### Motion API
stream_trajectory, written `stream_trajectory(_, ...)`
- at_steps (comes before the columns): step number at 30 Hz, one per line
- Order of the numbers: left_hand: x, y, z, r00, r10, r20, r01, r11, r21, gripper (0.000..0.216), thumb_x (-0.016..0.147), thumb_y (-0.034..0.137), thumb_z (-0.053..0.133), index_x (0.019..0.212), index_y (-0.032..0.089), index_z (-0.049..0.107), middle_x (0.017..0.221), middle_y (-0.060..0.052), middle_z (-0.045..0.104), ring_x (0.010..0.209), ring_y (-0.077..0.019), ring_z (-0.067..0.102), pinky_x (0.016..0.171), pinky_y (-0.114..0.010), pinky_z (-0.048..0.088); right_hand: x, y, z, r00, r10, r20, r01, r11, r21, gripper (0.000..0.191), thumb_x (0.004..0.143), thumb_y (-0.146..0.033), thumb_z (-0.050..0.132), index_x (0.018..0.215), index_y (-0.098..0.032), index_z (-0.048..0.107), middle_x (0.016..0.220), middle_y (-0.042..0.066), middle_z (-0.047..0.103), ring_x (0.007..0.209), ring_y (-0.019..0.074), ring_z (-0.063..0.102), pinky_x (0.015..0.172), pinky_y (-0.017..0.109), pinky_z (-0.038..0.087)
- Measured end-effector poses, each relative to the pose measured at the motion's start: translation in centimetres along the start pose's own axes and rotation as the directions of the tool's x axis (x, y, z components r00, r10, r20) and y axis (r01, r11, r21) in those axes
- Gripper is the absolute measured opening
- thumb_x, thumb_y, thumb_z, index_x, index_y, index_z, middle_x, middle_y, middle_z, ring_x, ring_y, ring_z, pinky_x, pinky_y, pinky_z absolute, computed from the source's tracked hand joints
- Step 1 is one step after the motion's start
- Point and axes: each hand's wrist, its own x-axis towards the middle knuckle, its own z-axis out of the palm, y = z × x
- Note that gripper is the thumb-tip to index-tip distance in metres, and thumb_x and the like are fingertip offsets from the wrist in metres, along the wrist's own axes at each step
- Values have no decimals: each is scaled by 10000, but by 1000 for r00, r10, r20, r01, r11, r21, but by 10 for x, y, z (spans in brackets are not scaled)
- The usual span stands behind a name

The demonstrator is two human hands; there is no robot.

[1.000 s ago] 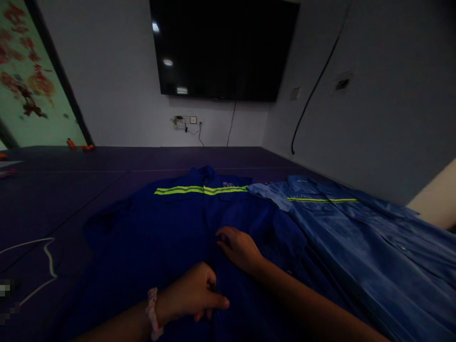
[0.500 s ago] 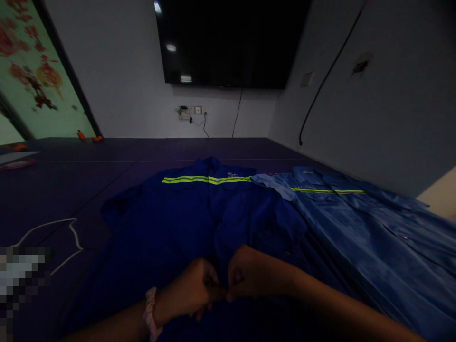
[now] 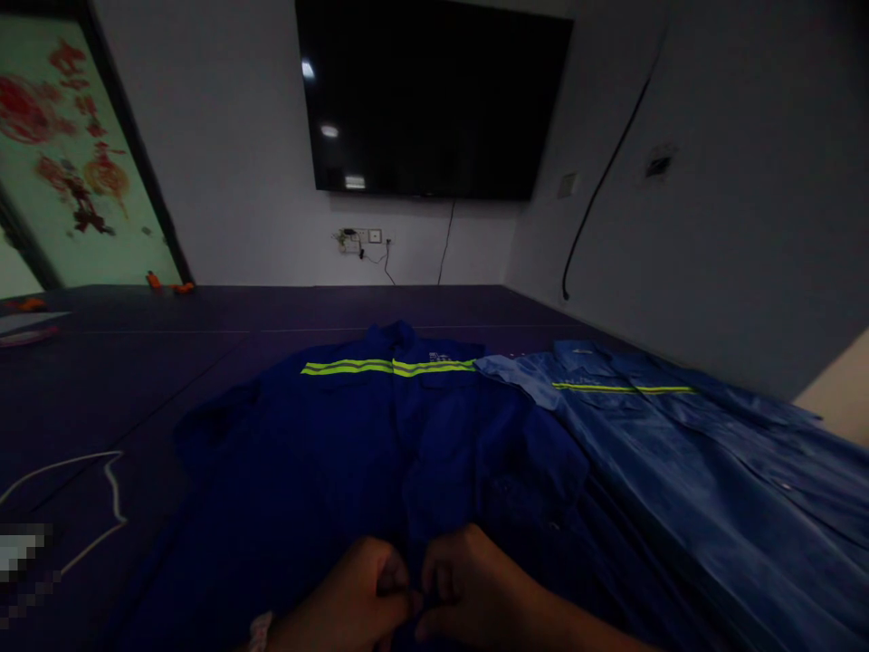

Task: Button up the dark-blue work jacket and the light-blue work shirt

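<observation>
A dark blue work jacket (image 3: 326,444) with a yellow-green reflective stripe across the chest lies spread out in front of me, its collar pointing away. Over its lower front, at the bottom of the view, my left hand (image 3: 367,589) and my right hand (image 3: 468,584) meet close together. Both have curled, pinching fingers on the jacket's front opening. Whether a button or only an edge of cloth sits between the fingertips is too dark to see. A scrunchie (image 3: 261,631) circles my left wrist.
A lighter blue work garment (image 3: 652,453) with a thin reflective stripe lies at the right, touching the jacket's sleeve. On the purple surface (image 3: 204,362) at left are a white cable (image 3: 112,484) and a blurred-out device. A television (image 3: 434,100) hangs on the far wall.
The view has tipped up slightly, so the jacket and wall sit lower. Both hands show lower and closer to me, still pinching together at the jacket's front.
</observation>
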Motion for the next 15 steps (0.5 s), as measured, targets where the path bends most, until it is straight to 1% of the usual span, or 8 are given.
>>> stream_trajectory(2,-2,0,-2,1000,14,16,-14,1000,-8,168,776,289,474,876,154,491,479,84,493,343,-48,381,388,-173,254,0,-2,-2,1000,1,30,-2,999,38,303,504,-275,788,725,-130,639,569,-38,556,494,68,483,405,147,288)
stream_trajectory(6,-4,3,-4,998,-25,51,24,999,23,168,782,271,450,895,153,490,507,75,513,358,-49,391,389,-174,232,0,-9,-7,996,21,84,-29,994,102,187,590,-245,729,638,-122,597,534,-38,543,471,59,469,403,145,278)
stream_trajectory(8,-4,3,-4,998,-39,54,36,998,54,176,780,253,444,917,150,485,523,71,524,360,-48,392,388,-174,228,-2,-9,-10,994,7,106,-20,993,118,164,613,-243,708,642,-123,600,538,-36,548,474,58,468,412,145,288)
stream_trajectory(12,-4,2,-4,999,4,46,-8,996,85,173,778,253,454,919,156,483,546,71,528,386,-45,401,409,-170,258,-3,-8,-13,986,0,168,-24,989,144,92,647,-203,647,677,-121,617,551,-35,552,473,56,466,428,144,316)
stream_trajectory(15,-5,0,-3,1000,26,17,-28,994,108,140,766,237,472,881,159,491,571,64,524,443,-51,432,444,-170,303,-4,-10,-15,987,7,163,-24,995,99,53,642,-169,612,666,-122,618,549,-31,558,473,61,472,422,145,312)
